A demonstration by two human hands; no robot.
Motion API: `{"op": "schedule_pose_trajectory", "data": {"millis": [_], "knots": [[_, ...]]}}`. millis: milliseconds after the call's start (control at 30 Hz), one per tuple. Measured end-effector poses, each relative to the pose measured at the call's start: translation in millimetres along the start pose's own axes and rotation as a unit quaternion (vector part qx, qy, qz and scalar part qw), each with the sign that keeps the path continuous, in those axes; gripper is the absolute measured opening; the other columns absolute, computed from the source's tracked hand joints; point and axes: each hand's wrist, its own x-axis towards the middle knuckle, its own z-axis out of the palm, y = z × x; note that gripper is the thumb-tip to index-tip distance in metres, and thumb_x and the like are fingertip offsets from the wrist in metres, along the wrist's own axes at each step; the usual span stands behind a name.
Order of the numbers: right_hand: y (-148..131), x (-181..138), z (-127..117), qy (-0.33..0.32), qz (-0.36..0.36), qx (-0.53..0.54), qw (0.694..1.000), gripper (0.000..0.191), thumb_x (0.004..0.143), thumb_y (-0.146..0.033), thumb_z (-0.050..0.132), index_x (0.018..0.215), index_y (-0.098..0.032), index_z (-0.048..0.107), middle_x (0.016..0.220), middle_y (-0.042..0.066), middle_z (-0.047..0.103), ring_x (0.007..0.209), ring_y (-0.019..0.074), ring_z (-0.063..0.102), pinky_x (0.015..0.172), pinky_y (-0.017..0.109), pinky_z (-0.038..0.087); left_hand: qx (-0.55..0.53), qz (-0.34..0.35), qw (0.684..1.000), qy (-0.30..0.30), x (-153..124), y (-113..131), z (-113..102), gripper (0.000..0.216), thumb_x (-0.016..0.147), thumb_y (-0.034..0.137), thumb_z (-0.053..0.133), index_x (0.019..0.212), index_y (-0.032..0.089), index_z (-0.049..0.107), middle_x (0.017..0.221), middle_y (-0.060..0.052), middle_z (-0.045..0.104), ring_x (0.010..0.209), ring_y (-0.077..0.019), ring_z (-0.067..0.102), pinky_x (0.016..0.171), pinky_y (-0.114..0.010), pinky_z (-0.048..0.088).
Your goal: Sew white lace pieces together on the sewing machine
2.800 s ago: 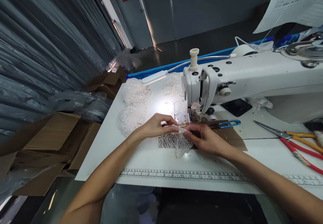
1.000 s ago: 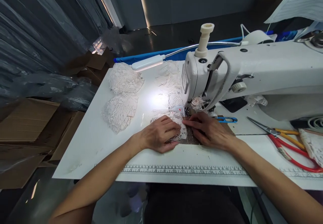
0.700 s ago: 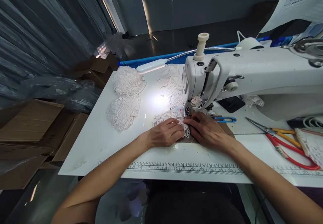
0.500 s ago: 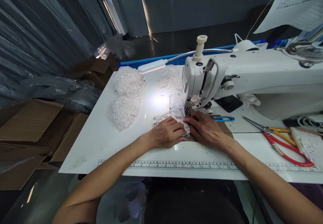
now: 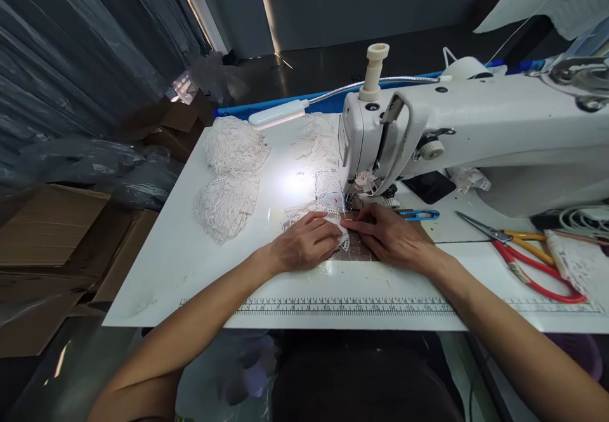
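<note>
Lace at the hands, head view: a white lace piece (image 5: 309, 207) is laid just in front of the needle area, partly covered by the left hand; its openwork edge is shown between the two hands
Left hand: the left hand (image 5: 307, 244) is placed palm down on the lace, fingers together and lightly bent; whether any fabric is gripped beneath cannot be told
Right hand: the right hand (image 5: 387, 235) is held low over a brown sheet (image 5: 360, 252), its index finger pointed at the lace edge; whether the edge is pinched cannot be told, as the thumb is hidden
Sewing machine: the white sewing machine (image 5: 480, 120) is set beyond the right hand, its head decorated with a pale rosette (image 5: 364, 179)
Lamp: the work is lit by a slim lamp (image 5: 278, 114) carried on a flexible metal neck
Lace heaps: two white lace heaps (image 5: 226, 207) are placed one behind the other toward the left side of the table (image 5: 166, 285)
Cutting tools: blue snips (image 5: 421, 215) are laid just beyond the right hand; red handles (image 5: 537, 273) and orange handles (image 5: 528, 244) are crossed farther right
Ruler: a printed scale (image 5: 333, 308) is run along the near edge
Boxes: opened cardboard (image 5: 61, 225) is seen left of the table
</note>
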Motion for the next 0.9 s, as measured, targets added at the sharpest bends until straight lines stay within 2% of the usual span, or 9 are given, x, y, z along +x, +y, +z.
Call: {"op": "schedule_pose_trajectory", "data": {"millis": [167,267,433,600,767,900], "knots": [[-7.4,5.3,3.3,-0.019,0.024,-0.097,0.995,0.034,0.096,-0.031,0.039,0.124,-0.025,0.058,0.094,0.010,0.060,0.078,0.0216,0.054,0.073,0.037,0.046,-0.002,0.035,0.999,-0.031,-0.2,1.6,1.6,0.010,0.092,0.014,0.053,0.086,0.014,0.062,0.102,-0.006,0.070,0.094,-0.0136,0.065,0.102,-0.040,0.050],[-11.5,6.1,4.0,-0.022,0.061,-0.134,0.989,0.034,0.096,-0.032,0.036,0.118,-0.021,0.060,0.087,0.011,0.058,0.073,0.0219,0.052,0.069,0.036,0.045,-0.009,0.020,0.999,-0.042,-1.0,2.7,4.0,0.012,0.092,0.013,0.052,0.086,0.014,0.062,0.106,-0.007,0.069,0.099,-0.0155,0.066,0.099,-0.039,0.052],[-7.9,0.4,-1.7,-0.001,0.081,-0.048,0.996,0.034,0.097,-0.029,0.035,0.119,-0.019,0.059,0.096,0.012,0.056,0.080,0.0212,0.056,0.072,0.035,0.048,-0.071,-0.027,0.997,-0.013,-2.8,-0.1,8.0,0.010,0.093,0.015,0.053,0.094,0.012,0.062,0.105,-0.009,0.070,0.100,-0.0159,0.066,0.096,-0.037,0.055],[3.9,-7.8,-6.5,-0.009,0.073,0.025,0.997,0.037,0.095,-0.023,0.040,0.126,-0.029,0.058,0.112,0.009,0.055,0.089,0.0202,0.061,0.074,0.034,0.051,-0.096,-0.033,0.995,0.006,-3.9,-4.0,10.9,0.007,0.091,0.015,0.056,0.094,0.012,0.062,0.103,-0.008,0.070,0.098,-0.0154,0.067,0.098,-0.039,0.054],[3.4,-8.7,-5.4,-0.002,0.056,0.017,0.998,0.036,0.093,-0.025,0.045,0.125,-0.030,0.061,0.109,0.010,0.055,0.093,0.0220,0.060,0.078,0.037,0.052,-0.090,-0.026,0.995,0.019,-2.4,-3.1,10.2,0.008,0.092,0.016,0.056,0.098,0.014,0.061,0.102,-0.006,0.070,0.098,-0.0150,0.067,0.097,-0.040,0.054],[-3.4,-4.2,-6.4,0.007,0.047,-0.010,0.999,0.035,0.094,-0.026,0.043,0.120,-0.027,0.066,0.102,0.012,0.055,0.086,0.0220,0.059,0.075,0.037,0.052,-0.054,-0.014,0.998,0.010,-0.5,-1.1,7.3,0.006,0.092,0.017,0.056,0.093,0.014,0.061,0.100,-0.007,0.071,0.090,-0.0153,0.068,0.082,-0.036,0.058]]}}
